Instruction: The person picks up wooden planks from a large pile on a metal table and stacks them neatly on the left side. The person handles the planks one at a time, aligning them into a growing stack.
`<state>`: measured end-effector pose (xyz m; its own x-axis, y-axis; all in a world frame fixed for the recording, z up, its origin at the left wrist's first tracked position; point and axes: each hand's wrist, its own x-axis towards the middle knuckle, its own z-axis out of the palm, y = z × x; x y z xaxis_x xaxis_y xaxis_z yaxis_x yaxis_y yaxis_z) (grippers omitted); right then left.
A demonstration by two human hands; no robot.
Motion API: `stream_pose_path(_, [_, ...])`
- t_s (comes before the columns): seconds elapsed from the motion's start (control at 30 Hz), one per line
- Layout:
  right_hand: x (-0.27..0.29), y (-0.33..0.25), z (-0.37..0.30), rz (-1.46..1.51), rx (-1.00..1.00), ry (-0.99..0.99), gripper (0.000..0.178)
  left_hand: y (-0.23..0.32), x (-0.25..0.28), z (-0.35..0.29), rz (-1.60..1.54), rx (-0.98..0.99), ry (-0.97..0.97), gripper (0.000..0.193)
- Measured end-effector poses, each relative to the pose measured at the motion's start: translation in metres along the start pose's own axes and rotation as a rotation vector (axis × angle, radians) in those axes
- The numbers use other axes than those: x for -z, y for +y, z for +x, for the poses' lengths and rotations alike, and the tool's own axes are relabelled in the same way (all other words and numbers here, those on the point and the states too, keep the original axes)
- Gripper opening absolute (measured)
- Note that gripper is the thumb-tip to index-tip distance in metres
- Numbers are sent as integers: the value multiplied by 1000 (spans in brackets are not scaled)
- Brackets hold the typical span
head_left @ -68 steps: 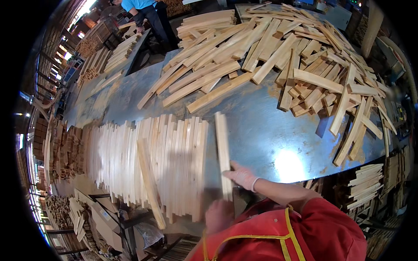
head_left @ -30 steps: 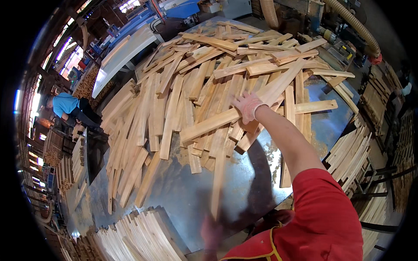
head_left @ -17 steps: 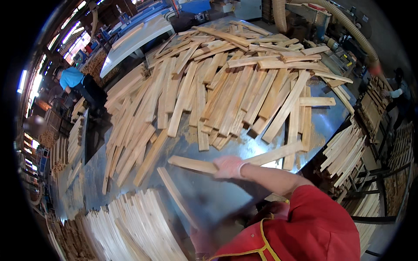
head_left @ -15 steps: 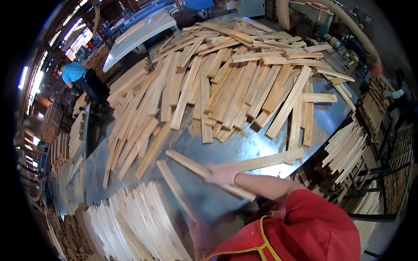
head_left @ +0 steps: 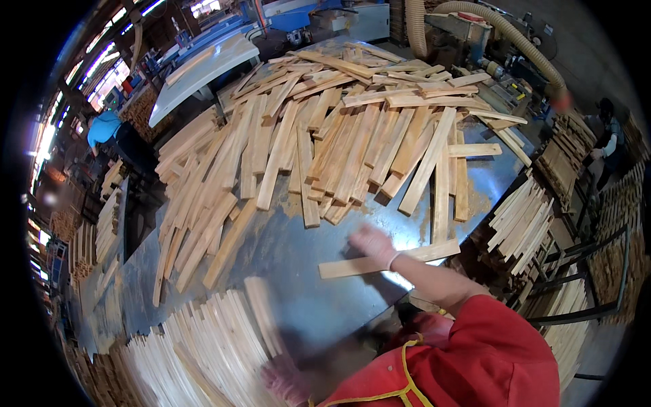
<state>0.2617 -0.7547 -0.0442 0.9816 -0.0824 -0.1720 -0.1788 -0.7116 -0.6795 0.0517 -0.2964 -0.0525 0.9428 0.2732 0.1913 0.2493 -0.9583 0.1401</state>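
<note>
My left hand [head_left: 285, 381], low in the view, is closed on the lower end of a pale wooden slat [head_left: 263, 313], which is blurred by motion and stands beside a row of pale slats [head_left: 210, 332]. My right hand [head_left: 373, 244] hangs over the metal table with nothing in its loosely parted fingers, which are slightly blurred. Just beneath it a single wooden slat [head_left: 420, 254] lies across the tabletop. Beyond that hand spreads a large heap of loose wooden slats [head_left: 352, 149].
The shiny metal table [head_left: 298, 254] has sawdust patches. More slats [head_left: 522, 224] are stacked at right beside a dark metal rack [head_left: 576, 312]. A ribbed hose [head_left: 522, 30] arches at far right. One person in blue [head_left: 108, 129] bends at far left; another person [head_left: 608, 146] stands at right.
My right hand has let go of the slat it held and moved right and farther out. My left hand and its slat have shifted left, toward the row of slats.
</note>
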Motion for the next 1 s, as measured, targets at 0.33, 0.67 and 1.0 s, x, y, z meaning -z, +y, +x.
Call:
stream_pose_path(0.33, [161, 149, 128, 1253, -470, 685, 20, 119, -2, 77, -349, -236, -137, 79])
stream_pose_path(0.67, [130, 136, -29, 513, -459, 394, 32, 337, -16, 74, -440, -519, -565, 91])
stream_pose_path(1.0, [162, 205, 99, 1220, -482, 946, 62, 404, -22, 106, -175, -585, -734, 70])
